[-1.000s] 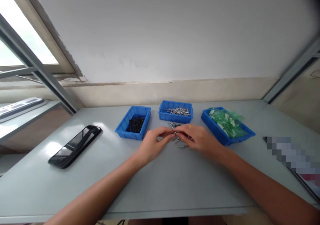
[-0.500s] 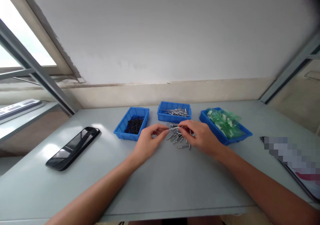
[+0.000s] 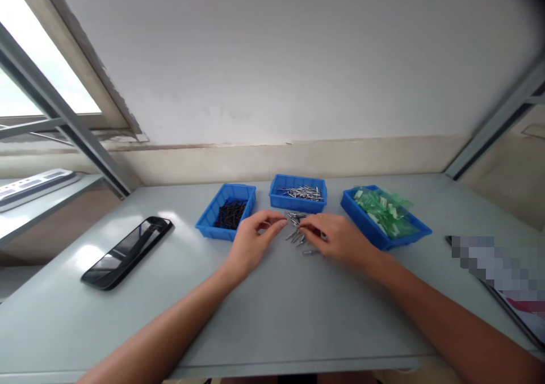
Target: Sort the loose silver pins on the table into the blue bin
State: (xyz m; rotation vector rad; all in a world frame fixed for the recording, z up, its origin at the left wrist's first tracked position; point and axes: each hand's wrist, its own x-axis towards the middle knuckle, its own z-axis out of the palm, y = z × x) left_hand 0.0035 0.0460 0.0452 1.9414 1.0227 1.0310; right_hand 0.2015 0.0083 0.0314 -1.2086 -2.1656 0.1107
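A loose pile of small silver pins (image 3: 297, 232) lies on the grey table (image 3: 272, 316), just in front of the middle blue bin (image 3: 298, 202). My left hand (image 3: 250, 243) rests at the pile's left edge, with thumb and forefinger curled into a pinch; whatever is between them is too small to see. My right hand (image 3: 338, 239) lies low over the pile's right side. Its fingers are bent together with the tips on the pins, and a ring shows on one finger.
Three blue bins stand in a row at the back: the left bin (image 3: 208, 225) holds black screws, the middle one silver pins, the right bin (image 3: 361, 219) green bags. A black phone (image 3: 126, 251) lies at the left and a blurred flat object (image 3: 498, 262) at the right edge.
Half a second ago my two hands held a silver pin up between them above the pile. Both hands have since dropped back onto the pile, the right one lower and flatter.
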